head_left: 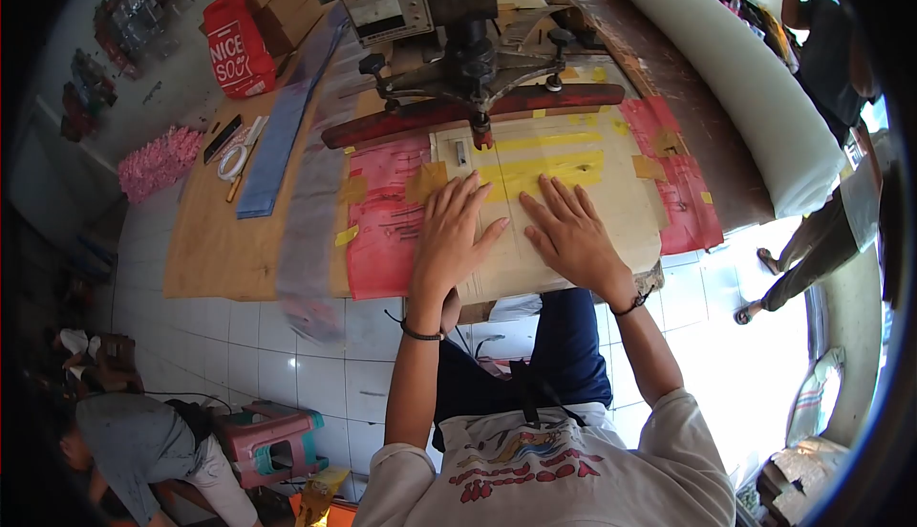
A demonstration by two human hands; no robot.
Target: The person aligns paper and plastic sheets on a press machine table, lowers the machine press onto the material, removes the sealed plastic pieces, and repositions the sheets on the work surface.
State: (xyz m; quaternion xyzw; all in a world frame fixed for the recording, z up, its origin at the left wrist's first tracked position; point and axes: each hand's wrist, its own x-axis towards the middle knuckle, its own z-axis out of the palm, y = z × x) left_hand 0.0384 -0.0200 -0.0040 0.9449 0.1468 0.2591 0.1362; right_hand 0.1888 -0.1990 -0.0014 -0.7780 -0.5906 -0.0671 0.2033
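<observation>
Both hands rest on a beige sheet [621, 207] patched with yellow tape [549, 173]. My left hand [457, 231] lies flat with its fingers spread, close to the red strip [382, 231] on the left. To the right of it, my right hand [570, 229] is also flat, fingers apart, its fingertips at the yellow tape. Neither hand holds anything. Just beyond the fingertips stands the machine's head [481, 130], with a long dark red bar [382, 127] across it. A small metal piece [460, 152] lies on the sheet near my left fingertips.
Blue strips [277, 159], a tape roll [232, 162] and a phone [223, 139] lie on the table's left. A red bag [239, 49] stands behind them. A thick white roll [735, 78] runs along the right. One person [153, 441] is at lower left, another [831, 68] at right.
</observation>
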